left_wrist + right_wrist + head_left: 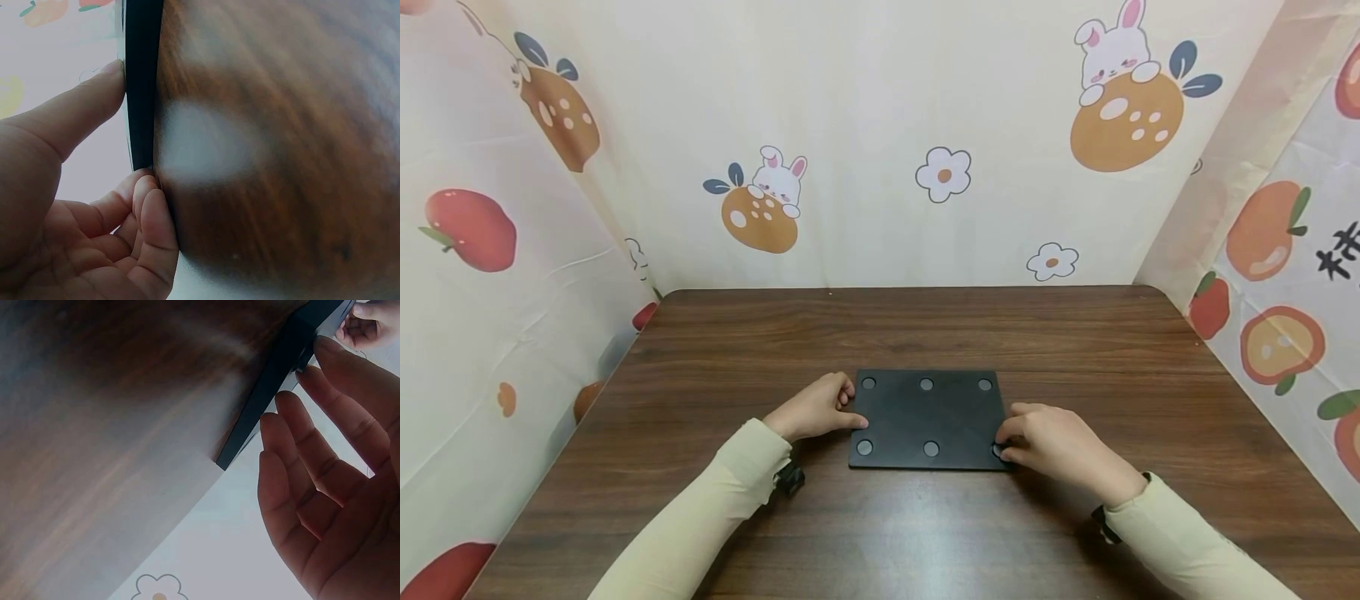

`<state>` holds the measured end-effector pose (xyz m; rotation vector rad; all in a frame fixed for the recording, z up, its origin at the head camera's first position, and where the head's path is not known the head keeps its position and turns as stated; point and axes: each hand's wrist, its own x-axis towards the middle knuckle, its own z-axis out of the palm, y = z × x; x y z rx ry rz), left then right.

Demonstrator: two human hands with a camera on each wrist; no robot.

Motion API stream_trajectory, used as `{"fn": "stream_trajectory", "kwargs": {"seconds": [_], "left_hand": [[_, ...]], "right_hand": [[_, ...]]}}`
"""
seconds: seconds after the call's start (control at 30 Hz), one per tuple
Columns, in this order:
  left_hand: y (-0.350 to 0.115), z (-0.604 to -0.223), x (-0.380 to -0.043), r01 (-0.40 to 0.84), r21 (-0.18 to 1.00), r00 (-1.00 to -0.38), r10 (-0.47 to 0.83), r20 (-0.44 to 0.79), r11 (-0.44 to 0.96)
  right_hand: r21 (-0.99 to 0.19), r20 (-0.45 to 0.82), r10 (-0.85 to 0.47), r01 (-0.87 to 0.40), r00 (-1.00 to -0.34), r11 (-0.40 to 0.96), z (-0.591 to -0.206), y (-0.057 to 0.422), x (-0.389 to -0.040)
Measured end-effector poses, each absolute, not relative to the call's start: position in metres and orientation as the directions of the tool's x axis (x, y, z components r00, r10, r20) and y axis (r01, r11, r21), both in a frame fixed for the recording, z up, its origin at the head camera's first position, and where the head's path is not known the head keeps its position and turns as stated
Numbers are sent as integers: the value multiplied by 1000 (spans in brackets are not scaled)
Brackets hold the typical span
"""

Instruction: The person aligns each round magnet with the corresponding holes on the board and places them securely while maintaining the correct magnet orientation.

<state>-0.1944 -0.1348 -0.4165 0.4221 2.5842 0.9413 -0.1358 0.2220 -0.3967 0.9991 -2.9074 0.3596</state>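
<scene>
A flat black rectangular board lies on the table, with several round grey spots in two rows along its long edges. My left hand holds the board's left edge. In the left wrist view its thumb lies on the top side, and the other fingers curl against the edge near a corner. At the near right corner, my right hand pinches a small dark piece between thumb and index finger, right at the board's surface. Its remaining fingers are loosely bent beside the edge. The piece is mostly hidden by the fingertips.
The brown wood-grain table extends around the board on every side. Behind it hangs a pale curtain printed with rabbits, fruit and flowers, and similar cloth covers both sides. Dark wrist straps sit over the sleeves.
</scene>
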Motion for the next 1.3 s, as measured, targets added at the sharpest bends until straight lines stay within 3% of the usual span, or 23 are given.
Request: {"fn": "stream_trajectory", "kwargs": {"seconds": [1.3], "left_hand": [[-133, -414, -193, 143, 663, -892, 386, -235, 735]], "right_hand": [[-233, 88, -565, -568, -821, 789, -396, 222, -139]]}}
